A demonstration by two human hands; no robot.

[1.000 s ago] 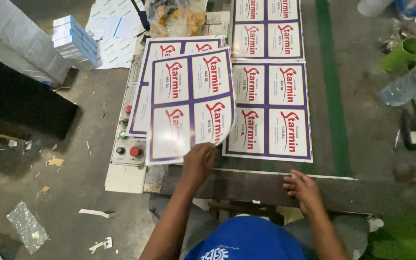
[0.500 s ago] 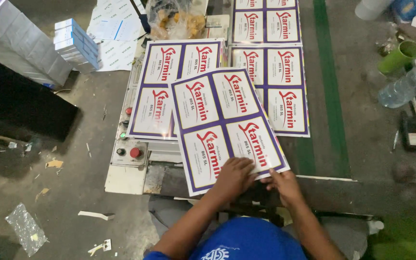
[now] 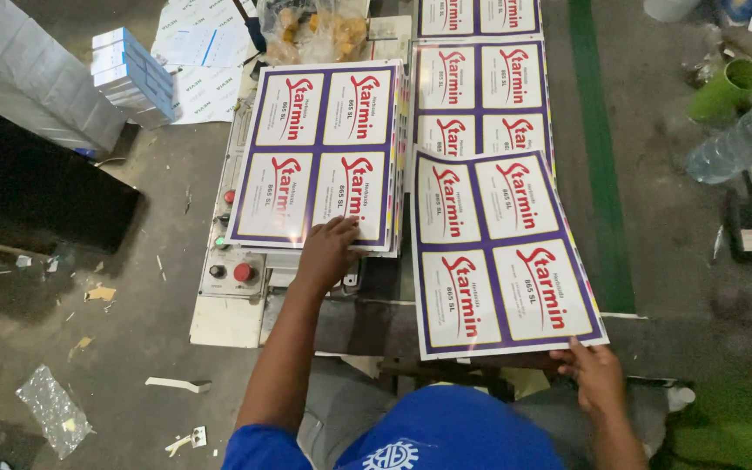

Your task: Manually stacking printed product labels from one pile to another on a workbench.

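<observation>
The printed sheet [image 3: 500, 252] has moved right; the left hand [image 3: 328, 252] returned to the stack [image 3: 319, 152].

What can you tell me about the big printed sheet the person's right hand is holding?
The printed sheet is glossy card or paper, purple-bordered, with four white label panels printed in red. It lies flat and slightly askew on the machine bed, overlapping a similar sheet beyond it. The right hand grips its near right corner; the left hand rests on a neighbouring stack.
</observation>
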